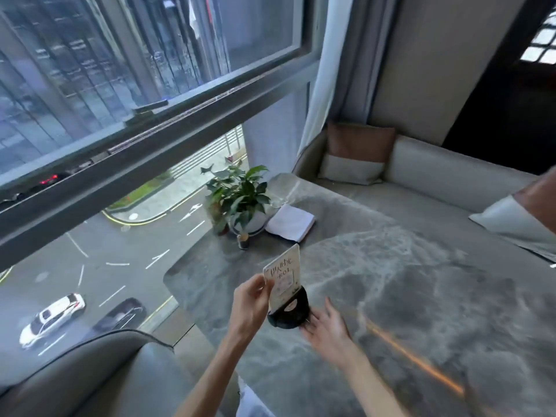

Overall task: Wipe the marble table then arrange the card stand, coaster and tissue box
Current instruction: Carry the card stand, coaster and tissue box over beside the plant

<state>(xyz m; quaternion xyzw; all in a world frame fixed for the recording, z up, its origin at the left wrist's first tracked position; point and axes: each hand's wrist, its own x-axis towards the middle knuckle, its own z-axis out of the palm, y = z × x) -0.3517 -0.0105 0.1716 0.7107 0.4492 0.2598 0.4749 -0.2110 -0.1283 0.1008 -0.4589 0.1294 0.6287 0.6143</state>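
Note:
The card stand point(285, 284), a cream card in a round black base, stands on the grey marble table point(406, 281) near its left edge. My left hand point(251, 299) pinches the card's left edge between thumb and fingers. My right hand point(326, 326) lies with straight fingers against the right side of the black base. A folded white cloth point(290, 222) lies at the far end of the table beside a potted plant point(240, 197). A small dark cup-like thing point(243, 240) sits in front of the plant. I see no tissue box.
A large window point(120, 130) runs along the table's left side with a street far below. A grey sofa with cushions point(355, 158) wraps the far and right sides. Another person's arm point(538, 194) shows at the right edge. A grey chair back point(99, 371) is at bottom left.

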